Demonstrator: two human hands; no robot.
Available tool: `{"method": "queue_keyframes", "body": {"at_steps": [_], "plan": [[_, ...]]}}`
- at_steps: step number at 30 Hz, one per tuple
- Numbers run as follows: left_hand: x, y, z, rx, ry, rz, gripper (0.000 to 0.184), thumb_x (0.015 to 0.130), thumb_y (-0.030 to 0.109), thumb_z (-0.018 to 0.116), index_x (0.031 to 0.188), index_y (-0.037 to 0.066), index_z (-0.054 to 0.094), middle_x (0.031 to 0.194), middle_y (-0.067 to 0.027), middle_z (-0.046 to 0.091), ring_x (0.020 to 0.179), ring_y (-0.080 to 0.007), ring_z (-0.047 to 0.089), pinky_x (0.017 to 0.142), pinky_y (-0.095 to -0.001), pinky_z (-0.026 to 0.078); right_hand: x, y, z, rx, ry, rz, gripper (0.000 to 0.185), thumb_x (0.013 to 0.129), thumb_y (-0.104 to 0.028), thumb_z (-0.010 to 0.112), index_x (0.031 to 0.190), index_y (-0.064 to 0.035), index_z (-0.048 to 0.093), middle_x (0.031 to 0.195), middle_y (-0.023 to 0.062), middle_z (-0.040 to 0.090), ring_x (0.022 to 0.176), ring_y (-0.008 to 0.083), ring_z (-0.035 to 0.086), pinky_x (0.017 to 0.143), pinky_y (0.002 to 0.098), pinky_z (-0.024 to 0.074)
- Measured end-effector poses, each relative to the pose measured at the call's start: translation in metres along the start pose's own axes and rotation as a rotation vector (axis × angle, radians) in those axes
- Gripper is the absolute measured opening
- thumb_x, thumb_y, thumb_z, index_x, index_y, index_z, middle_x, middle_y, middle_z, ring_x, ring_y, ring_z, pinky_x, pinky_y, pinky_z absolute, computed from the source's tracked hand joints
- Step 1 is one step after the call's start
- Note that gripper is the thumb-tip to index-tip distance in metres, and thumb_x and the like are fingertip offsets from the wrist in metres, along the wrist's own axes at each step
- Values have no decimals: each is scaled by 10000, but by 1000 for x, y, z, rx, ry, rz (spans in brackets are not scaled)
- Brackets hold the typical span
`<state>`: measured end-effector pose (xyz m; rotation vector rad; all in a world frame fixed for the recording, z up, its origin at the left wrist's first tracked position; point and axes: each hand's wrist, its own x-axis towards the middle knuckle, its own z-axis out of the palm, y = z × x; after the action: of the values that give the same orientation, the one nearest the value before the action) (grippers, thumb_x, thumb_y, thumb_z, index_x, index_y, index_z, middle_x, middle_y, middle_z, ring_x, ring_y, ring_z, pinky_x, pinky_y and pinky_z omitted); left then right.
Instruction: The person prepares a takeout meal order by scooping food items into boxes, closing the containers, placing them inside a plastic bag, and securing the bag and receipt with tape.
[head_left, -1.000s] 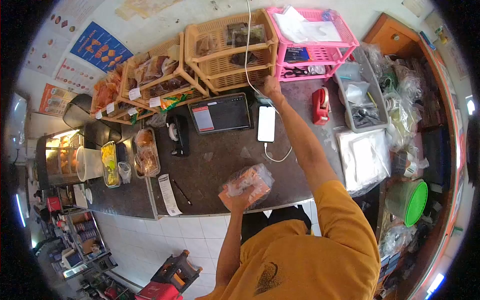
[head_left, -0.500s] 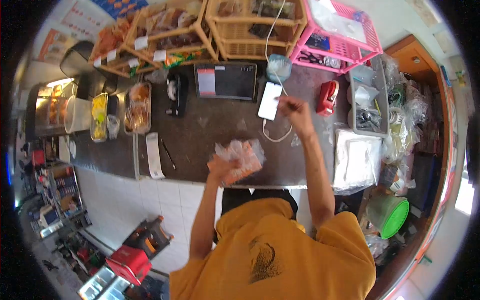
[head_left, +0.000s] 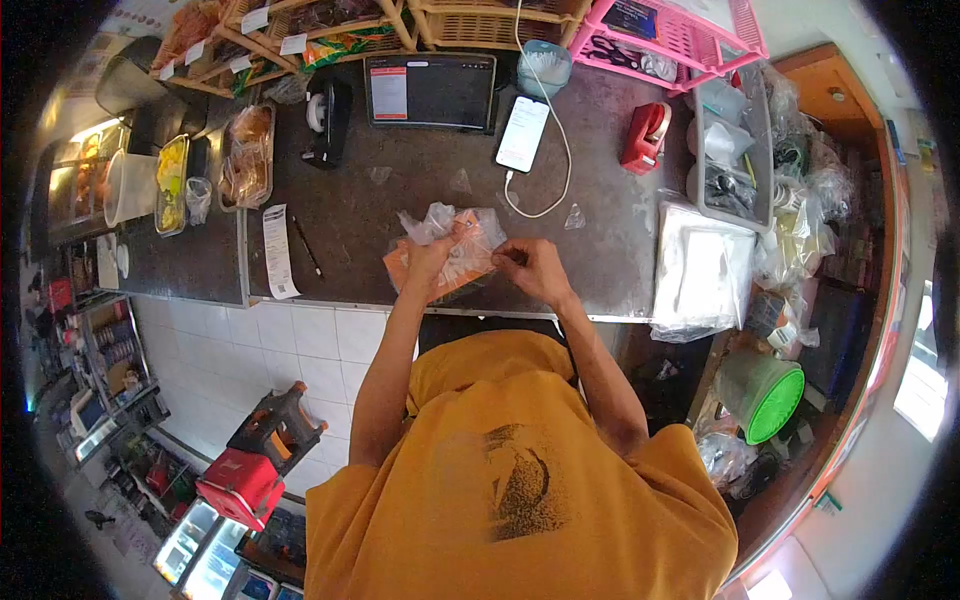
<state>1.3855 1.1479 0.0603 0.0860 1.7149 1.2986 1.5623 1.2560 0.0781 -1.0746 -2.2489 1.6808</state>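
A clear plastic bag (head_left: pixel 484 232) with an orange printed box (head_left: pixel 398 266) in it rests near the counter's front edge. My left hand (head_left: pixel 428 262) is closed on the bag's left side, with the thumb over the plastic. At the right edge of the bag, my right hand (head_left: pixel 537 270) has its fingers curled in a pinch on the plastic; the fingertips are small and partly hidden. Beyond the hands lies a phone (head_left: pixel 521 135) with a lit white screen, plugged into a white cable (head_left: pixel 566 165).
A tablet (head_left: pixel 430 92) stands at the back beside a black tape dispenser (head_left: pixel 325 125). To the right are a red tape dispenser (head_left: pixel 646 138), a grey bin (head_left: pixel 745 205) and a stack of clear bags (head_left: pixel 703 265). A receipt (head_left: pixel 278 250) and pen (head_left: pixel 306 245) lie left.
My right hand has come away from the phone, down and left to the bag's right edge. The phone's screen now shows different content. The whole view has shifted, with the counter higher in frame.
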Motion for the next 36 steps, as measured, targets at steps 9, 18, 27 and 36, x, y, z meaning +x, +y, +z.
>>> {"method": "queue_keyframes", "body": {"at_steps": [9,18,27,36], "plan": [[8,11,-19,27,-160,-23,287,885,267,772,1027,32,688,985,-5,679,846,-92,607,678,-273,487,-18,12,-16,-192,52,-184,84,811,-7,634,888,0,666,851,196,675,804,398,654,717,418,515],[-37,-2,0,476,201,440,262,967,275,628,993,15,639,930,-66,645,780,-219,576,699,-381,462,-2,-6,95,-194,19,-470,180,803,-55,679,959,-3,607,921,190,617,829,371,633,750,466,515],[-79,-49,7,-57,428,612,171,979,159,524,1031,0,559,1012,-71,530,960,-178,506,859,-350,427,-7,8,122,-192,151,-437,312,775,-119,718,1033,-32,566,943,158,587,848,370,637,676,460,531],[-70,-44,-28,-29,107,403,555,1058,484,367,1102,-13,609,842,21,446,758,-79,411,711,-257,387,-8,-11,115,-52,313,-400,165,802,7,696,961,-10,656,873,146,666,768,308,679,622,357,544]]}}
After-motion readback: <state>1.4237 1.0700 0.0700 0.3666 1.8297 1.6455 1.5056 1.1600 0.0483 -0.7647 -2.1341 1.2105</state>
